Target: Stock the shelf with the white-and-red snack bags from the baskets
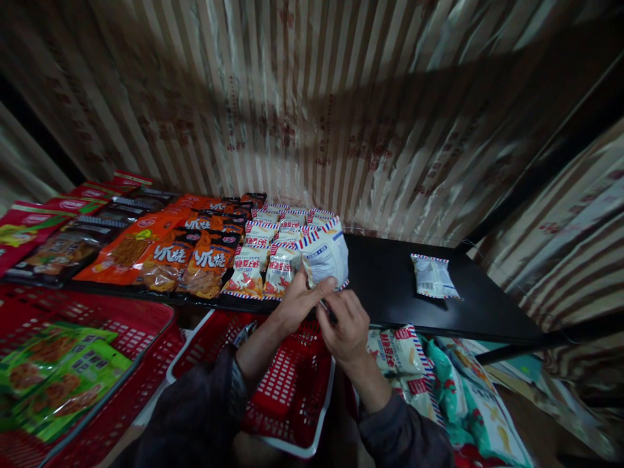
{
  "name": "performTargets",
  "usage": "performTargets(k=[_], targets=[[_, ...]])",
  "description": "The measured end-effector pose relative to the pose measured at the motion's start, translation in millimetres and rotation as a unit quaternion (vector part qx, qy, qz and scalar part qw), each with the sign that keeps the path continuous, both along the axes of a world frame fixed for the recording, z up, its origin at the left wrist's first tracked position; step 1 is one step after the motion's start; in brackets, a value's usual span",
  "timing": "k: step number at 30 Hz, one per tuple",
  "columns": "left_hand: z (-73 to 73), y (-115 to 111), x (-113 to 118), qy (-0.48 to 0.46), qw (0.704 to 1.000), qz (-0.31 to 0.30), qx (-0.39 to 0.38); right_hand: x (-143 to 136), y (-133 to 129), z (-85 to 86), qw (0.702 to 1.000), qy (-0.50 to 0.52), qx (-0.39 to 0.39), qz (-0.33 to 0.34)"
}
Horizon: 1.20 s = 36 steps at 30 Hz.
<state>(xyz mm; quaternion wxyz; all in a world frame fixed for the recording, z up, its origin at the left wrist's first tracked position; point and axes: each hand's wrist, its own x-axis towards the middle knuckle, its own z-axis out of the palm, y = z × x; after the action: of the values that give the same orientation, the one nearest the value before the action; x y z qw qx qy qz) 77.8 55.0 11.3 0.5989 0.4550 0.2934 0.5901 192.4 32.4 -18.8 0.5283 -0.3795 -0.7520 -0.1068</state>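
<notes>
A white snack bag (324, 255) with red and blue striped ends is held up at the front edge of the black shelf, its printed back facing me. My left hand (305, 296) grips it from the lower left, thumb across the bag. Close beside it, my right hand (347, 320) has its fingers curled at the bag's lower right corner; whether they pinch it I cannot tell. Left of the held bag, several matching snack bags (247, 265) lie in rows, front side up. A single matching bag (433, 276) lies back side up farther right on the shelf.
Orange snack packets (166, 257), dark packets (73, 240) and red packets (29, 227) fill the shelf's left part. Below stand a red basket (287, 383) and another red basket (151, 325) holding green packets (73, 383). More bags (404, 357) lie at lower right. Striped sheeting (302, 110) hangs behind.
</notes>
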Motion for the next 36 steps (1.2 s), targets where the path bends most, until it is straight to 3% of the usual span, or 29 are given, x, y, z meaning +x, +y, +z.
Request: performTargets(k=[4, 7, 11, 13, 16, 20, 23, 29, 36], targets=[[-3.4, 1, 2, -0.038, 0.997, 0.027, -0.066, -8, -3, -9.2, 0.997, -0.024, -0.065, 0.037], [-6.6, 7, -2, -0.078, 0.99, 0.057, -0.099, -5, -3, -10.5, 0.991, 0.027, -0.097, 0.085], [-12.2, 16, -11, -0.105, 0.985, 0.054, -0.129, 5, 7, -12.1, 0.968, 0.206, -0.145, 0.004], [-14.1, 18, -12, -0.124, 0.98, 0.051, -0.15, 9, 15, -14.9, 0.928, 0.308, -0.211, -0.013], [-14.6, 19, -11, -0.149, 0.973, 0.055, -0.167, 10, 24, -19.9, 0.845, 0.42, -0.326, 0.048], [-13.4, 18, -6, -0.145, 0.975, 0.066, -0.158, 2, 24, -23.4, 0.753, 0.482, -0.427, 0.137], [-13.9, 16, -4, -0.134, 0.976, 0.072, -0.154, -5, 21, -24.1, 0.708, 0.516, -0.452, 0.169], [-14.8, 20, -9, -0.121, 0.982, 0.076, -0.124, -6, 22, -27.2, 0.689, 0.549, -0.44, 0.176], [-5.6, 31, -28, -0.131, 0.975, 0.141, -0.112, -6, 21, -27.9, 0.71, 0.52, -0.447, 0.161]])
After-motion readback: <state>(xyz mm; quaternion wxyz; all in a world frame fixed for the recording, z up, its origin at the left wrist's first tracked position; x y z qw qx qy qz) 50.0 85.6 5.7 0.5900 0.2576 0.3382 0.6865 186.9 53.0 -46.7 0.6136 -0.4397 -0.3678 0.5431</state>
